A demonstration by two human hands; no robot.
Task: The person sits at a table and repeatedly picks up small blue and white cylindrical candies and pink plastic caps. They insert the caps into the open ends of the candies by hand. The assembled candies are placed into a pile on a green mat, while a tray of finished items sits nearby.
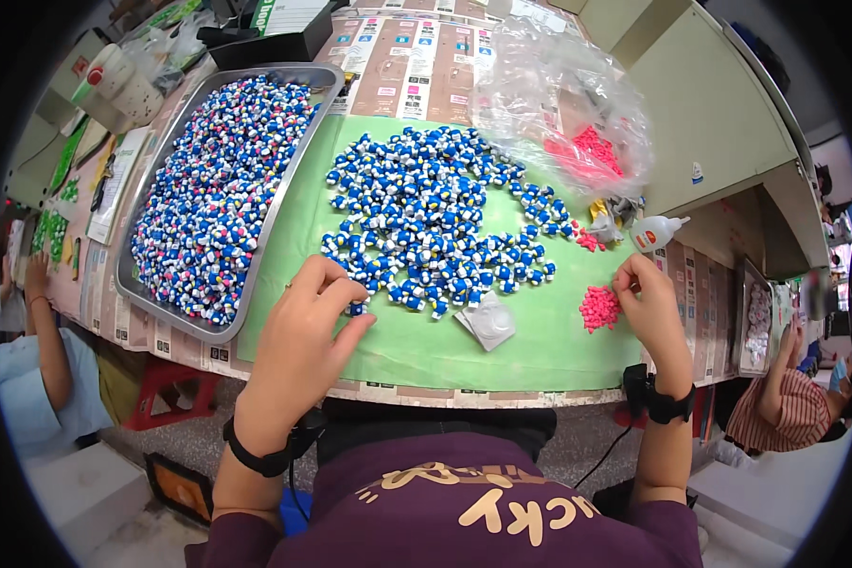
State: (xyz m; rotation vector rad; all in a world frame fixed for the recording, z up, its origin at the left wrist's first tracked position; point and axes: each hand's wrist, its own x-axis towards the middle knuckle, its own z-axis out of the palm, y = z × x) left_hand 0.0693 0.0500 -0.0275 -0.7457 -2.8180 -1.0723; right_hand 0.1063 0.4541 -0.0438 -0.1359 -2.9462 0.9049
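My left hand (314, 327) is at the near left edge of a heap of small blue-and-white figure-like pieces (426, 199). Its thumb and forefinger close around one blue-and-white piece (356, 309). At the right, my right hand (649, 301) has its fingertips bent together against a little pile of pink bits (598, 310). Whatever those fingertips hold is too small to make out. Between my hands a whitish, translucent dish-like item (488, 322) lies beside the heap. All this rests on a green sheet (417, 360).
A metal tray (241, 322) full of similar pieces with pink spots stands left. At right are a small white squeeze bottle (657, 233), more pink bits (589, 238) and a clear bag (559, 85) with pink contents. A cabinet (701, 104) borders the right; other people sit on both sides.
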